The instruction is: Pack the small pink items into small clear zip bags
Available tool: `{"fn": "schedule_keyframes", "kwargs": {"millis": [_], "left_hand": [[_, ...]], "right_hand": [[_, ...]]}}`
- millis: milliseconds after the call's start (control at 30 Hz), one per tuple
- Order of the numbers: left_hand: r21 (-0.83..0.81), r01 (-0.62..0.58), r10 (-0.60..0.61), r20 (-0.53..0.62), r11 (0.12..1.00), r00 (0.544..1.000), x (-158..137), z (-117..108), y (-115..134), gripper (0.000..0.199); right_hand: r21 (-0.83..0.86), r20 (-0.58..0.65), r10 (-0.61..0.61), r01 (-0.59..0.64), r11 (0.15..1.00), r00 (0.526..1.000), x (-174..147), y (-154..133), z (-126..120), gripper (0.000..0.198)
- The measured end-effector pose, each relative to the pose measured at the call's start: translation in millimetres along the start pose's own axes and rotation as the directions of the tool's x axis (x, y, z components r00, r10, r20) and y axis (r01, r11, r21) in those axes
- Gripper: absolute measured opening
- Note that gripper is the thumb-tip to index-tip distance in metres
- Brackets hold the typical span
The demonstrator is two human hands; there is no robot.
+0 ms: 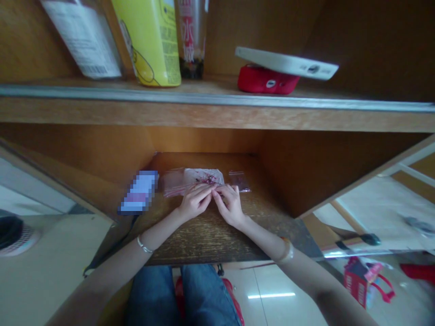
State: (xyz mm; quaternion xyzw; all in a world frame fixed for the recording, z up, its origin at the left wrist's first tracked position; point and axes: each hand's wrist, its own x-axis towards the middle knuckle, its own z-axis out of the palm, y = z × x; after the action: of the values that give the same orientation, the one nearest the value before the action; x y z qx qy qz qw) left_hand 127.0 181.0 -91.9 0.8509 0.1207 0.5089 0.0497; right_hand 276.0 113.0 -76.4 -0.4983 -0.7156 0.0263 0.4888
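Note:
My left hand (197, 199) and my right hand (230, 203) meet fingertip to fingertip above the wooden desk (210, 235). Both are closed in a pinch; whatever they hold, if anything, is too small to make out. Just beyond the fingers lies a white sheet (191, 175), with small dark red bits (212, 178) scattered on it. To its left are clear plastic bags (172, 181), partly overlapping it. A small clear zip bag (239, 180) lies beside my right hand, and its contents are unclear.
A phone (139, 192) with a blurred screen stands tilted at the desk's left side, a dark strap below it. The shelf edge (217, 111) crosses above. On that shelf stand a yellow bottle (152, 45), other containers, and a red case (267, 81) under a white box (287, 63).

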Motion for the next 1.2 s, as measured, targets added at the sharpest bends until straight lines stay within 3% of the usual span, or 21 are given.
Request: {"fn": "schedule_keyframes", "kwargs": {"millis": [233,500,633,767,967,1200], "left_hand": [[-0.044,0.013,-0.013,-0.009,0.999,1.000,2,0,3,0.049],[0.030,-0.006,0.006,-0.003,1.000,1.000,2,0,1,0.049],[0.000,0.001,-0.001,-0.013,1.000,1.000,1,2,1,0.048],[-0.009,0.038,-0.038,-0.004,0.999,0.999,0,2,1,0.035],[0.152,0.085,-0.096,0.067,0.985,0.993,6,-2,6,0.011],[0.326,0.118,-0.147,0.065,0.938,0.987,10,-1,17,0.016]], "right_hand": [[0.200,-0.016,-0.006,0.009,0.980,1.000,-1,7,1,0.018],[0.263,-0.003,-0.005,0.006,0.965,1.000,0,10,1,0.018],[0.257,0.001,-0.003,0.002,0.966,1.000,1,9,1,0.014],[0.254,0.016,0.018,-0.022,0.967,1.000,0,10,1,0.011],[0.223,0.056,0.025,-0.037,0.974,0.998,-1,9,0,0.015],[0.022,0.030,0.002,-0.002,1.000,1.000,1,7,-1,0.021]]}}
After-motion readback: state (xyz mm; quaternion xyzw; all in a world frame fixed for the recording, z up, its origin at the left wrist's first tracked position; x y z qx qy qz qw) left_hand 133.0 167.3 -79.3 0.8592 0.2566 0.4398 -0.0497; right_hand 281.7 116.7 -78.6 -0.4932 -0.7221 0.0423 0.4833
